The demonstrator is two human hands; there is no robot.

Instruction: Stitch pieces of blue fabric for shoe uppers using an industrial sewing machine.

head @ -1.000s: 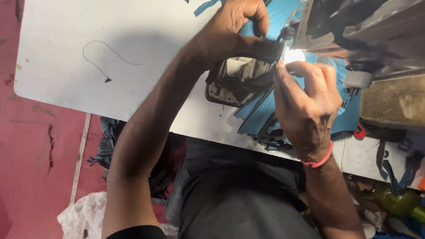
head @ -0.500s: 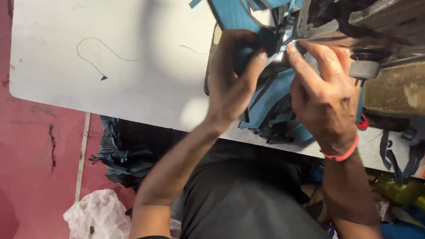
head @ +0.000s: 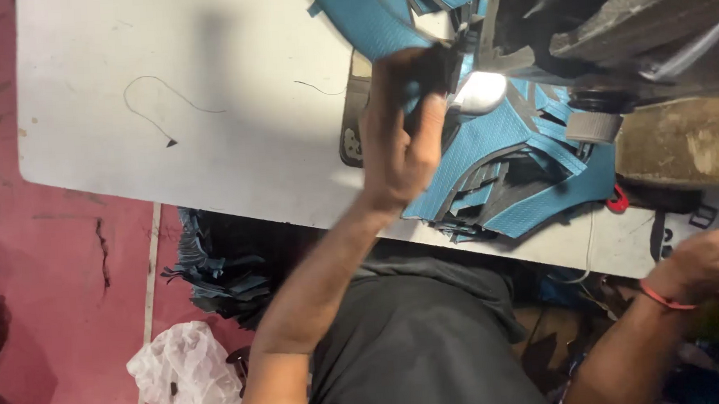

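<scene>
Left hand [head: 401,138] pinches a dark strip [head: 434,68] beside the sewing machine [head: 613,25]; our right hand [head: 711,261] (grip unclear) hangs near. One-handed, the blue pieces [head: 496,150] could shift.

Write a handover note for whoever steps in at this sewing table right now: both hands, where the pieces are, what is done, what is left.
Left hand: raised over the table, gripping a small dark piece beside the lit spot under the sewing machine.
Right hand: low at the right edge, off the table; whether it holds anything cannot be told.
Blue pieces: heaped with grey strips on the white table under the machine.
Done: cannot be told from this view.
Left: the heap lies loose by the machine; more scraps lie on the floor below.
</scene>
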